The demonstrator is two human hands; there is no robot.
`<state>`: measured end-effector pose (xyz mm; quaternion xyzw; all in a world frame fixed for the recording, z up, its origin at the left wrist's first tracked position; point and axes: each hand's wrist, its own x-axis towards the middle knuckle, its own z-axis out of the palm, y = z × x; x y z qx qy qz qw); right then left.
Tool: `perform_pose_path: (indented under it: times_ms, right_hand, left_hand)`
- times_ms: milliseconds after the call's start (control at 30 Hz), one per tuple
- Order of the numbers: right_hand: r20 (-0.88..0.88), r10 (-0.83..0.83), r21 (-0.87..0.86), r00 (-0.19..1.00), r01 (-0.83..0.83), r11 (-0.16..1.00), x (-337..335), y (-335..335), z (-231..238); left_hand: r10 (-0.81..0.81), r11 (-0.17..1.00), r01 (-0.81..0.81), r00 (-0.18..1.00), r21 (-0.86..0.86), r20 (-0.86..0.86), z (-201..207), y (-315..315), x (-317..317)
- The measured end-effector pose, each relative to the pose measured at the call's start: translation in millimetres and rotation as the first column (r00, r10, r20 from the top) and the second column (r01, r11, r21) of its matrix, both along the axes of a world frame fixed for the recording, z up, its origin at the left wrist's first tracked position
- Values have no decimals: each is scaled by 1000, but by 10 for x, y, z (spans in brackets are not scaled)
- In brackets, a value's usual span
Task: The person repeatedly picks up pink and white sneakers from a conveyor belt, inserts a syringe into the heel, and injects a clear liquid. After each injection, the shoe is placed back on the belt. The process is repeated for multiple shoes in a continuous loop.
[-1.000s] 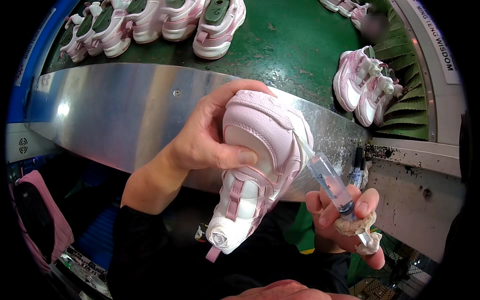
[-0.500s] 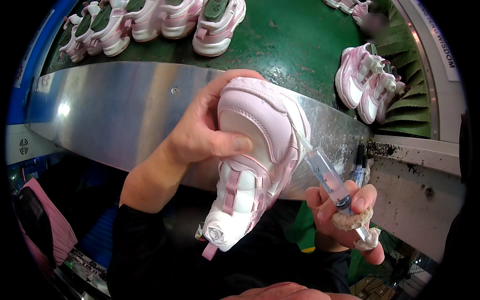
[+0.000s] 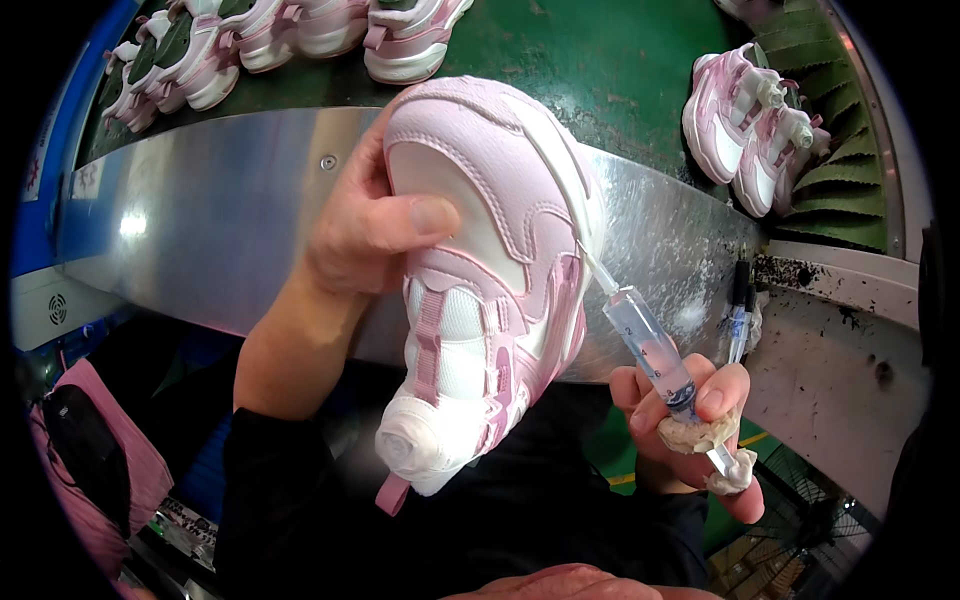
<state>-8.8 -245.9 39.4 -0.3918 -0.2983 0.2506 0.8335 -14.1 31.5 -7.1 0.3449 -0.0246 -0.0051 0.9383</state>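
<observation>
A pink and white sneaker (image 3: 480,250) hangs over the metal ledge, toe pointing away from me and heel loop toward me. My left hand (image 3: 375,225) is closed around its toe end from the left, thumb pressed on the upper and the fingers hidden beneath. Between the fingers of my right hand (image 3: 690,420) is a clear syringe (image 3: 645,340) with some pinkish liquid and a dark plunger tip. Whitish wrapping covers its finger flange and plunger end. The syringe's thin tip meets the sneaker's right side, at the seam between upper and white sole edge.
Several similar sneakers (image 3: 270,35) line the green surface (image 3: 560,65) at the far left. More sneakers (image 3: 745,130) stand at the right beside green flaps (image 3: 850,160). A curved metal ledge (image 3: 230,210) crosses in front; pens (image 3: 740,310) stand at its right end.
The sneaker has shifted left and nearer my view, turning slightly. Along its sole seam, the syringe tip now sits further toward the heel. My right hand has barely moved.
</observation>
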Motion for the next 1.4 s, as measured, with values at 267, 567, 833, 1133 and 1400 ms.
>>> perform_pose_path:
  times_ms: [267,567,833,1133,1400]
  right_hand:
    - [-22,-1,-16,1000,0,1000,-8,-91,-123]
    - [-103,53,-64,993,-59,996,-80,-293,-228]
    - [-114,70,-95,991,-81,992,-171,-436,-303]
    - [-124,72,-110,990,-86,990,-177,-482,-318]
    - [-104,67,-125,992,-80,989,-175,-465,-316]
  left_hand:
    - [-26,999,25,999,-32,-37,-11,67,17]
    - [-66,987,91,981,-132,181,-228,168,147]
    - [73,997,-74,997,9,35,-164,111,188]
    - [84,996,-84,996,34,-8,-181,134,245]
    - [90,995,-89,995,39,-30,-203,149,276]
